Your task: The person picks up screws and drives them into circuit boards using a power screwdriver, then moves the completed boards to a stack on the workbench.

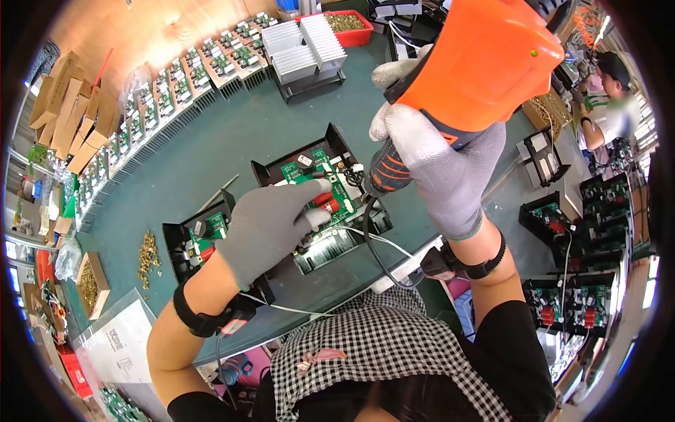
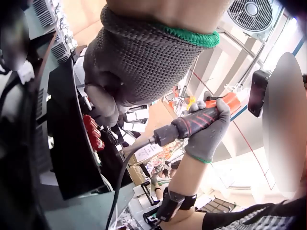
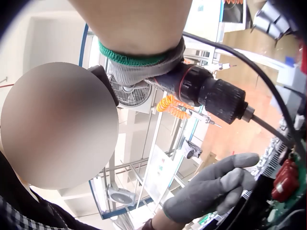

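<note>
My gloved right hand [image 1: 443,155] grips an orange and black power drill [image 1: 478,63]. The drill points down at the green circuit board [image 1: 292,172] in a black housing [image 1: 337,144]; its long thin bit [image 3: 268,128] shows in the right wrist view. My gloved left hand [image 1: 271,221] is over the near left part of the board. Its index finger and thumb are spread on either side of red components [image 1: 328,202], with the fingers loosely bent in the right wrist view [image 3: 211,191]. A finned metal heat sink [image 1: 327,254] sits at the housing's near side.
Another black housing [image 1: 176,243] with a board stands at the left, beside a thin metal rod [image 1: 223,190]. Loose brass-coloured screws [image 1: 148,257] lie farther left. Boards on heat sinks [image 1: 162,105] line the far edge, near stacked heat sinks [image 1: 323,46]. A white cable [image 1: 380,239] crosses the near side.
</note>
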### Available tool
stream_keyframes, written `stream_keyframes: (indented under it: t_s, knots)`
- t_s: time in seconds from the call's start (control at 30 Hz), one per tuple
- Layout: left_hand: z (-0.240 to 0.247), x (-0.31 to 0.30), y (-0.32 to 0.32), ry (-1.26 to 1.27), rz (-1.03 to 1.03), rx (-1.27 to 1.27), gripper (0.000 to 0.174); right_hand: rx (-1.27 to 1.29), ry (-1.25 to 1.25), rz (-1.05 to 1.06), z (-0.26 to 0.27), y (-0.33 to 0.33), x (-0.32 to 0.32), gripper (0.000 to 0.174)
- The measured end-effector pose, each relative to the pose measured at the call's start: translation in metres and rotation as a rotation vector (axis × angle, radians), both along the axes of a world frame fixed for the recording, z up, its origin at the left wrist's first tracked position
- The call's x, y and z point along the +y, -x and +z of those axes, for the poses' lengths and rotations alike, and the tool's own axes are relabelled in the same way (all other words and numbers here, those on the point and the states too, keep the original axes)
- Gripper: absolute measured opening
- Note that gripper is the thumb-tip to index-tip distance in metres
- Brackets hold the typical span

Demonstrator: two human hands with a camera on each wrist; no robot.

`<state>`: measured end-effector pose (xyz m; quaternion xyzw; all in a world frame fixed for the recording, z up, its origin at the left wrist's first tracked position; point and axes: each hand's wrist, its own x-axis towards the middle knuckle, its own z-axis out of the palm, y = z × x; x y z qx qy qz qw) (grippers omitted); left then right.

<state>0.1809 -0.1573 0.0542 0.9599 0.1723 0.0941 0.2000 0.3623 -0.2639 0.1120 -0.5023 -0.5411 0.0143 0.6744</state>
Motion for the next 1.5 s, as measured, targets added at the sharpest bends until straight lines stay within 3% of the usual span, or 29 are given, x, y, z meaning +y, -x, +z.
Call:
stream_keyframes:
  t_s: [0.27, 0.67, 0.97, 1.07, 1.17, 1.2, 1.4, 1.43, 1.5]
  knots:
    - [-0.010, -0.003, -0.021, -0.195, -0.094, 0.398, 0.031, 0.047, 0.026, 0.012, 0.001, 0.004, 0.001, 0.043]
    - [-0.033, -0.001, -0.012, -0.108, -0.081, 0.218, 0.021, 0.065, 0.077, 0.028, -0.005, 0.005, 0.009, 0.037]
    - [-0.031, -0.003, -0.017, -0.091, -0.045, 0.332, 0.023, 0.027, 0.090, 0.058, -0.009, 0.012, 0.013, 0.038]
    - [-0.036, 0.000, -0.008, 0.067, -0.047, 0.055, 0.027, -0.032, 0.096, 0.051, -0.007, 0.013, 0.013, 0.037]
    - [0.005, 0.013, 0.004, 0.930, 0.079, -0.102, 0.035, -0.060, 0.060, 0.067, -0.003, 0.010, 0.014, 0.034]
    - [0.011, 0.017, 0.009, 1.104, 0.156, -0.153, 0.039, -0.054, 0.028, 0.072, -0.001, 0.010, 0.014, 0.033]
    - [0.002, 0.018, 0.037, 1.069, 0.138, -0.322, 0.046, -0.058, -0.387, 0.306, 0.016, 0.007, 0.019, 0.033]
    - [-0.003, 0.016, 0.039, 1.024, 0.116, -0.321, 0.046, -0.276, -0.471, 0.299, 0.019, 0.003, 0.028, 0.034]
    - [-0.001, 0.010, 0.041, 0.949, 0.147, -0.295, 0.048, -0.301, -0.483, 0.393, 0.025, 0.005, 0.027, 0.037]
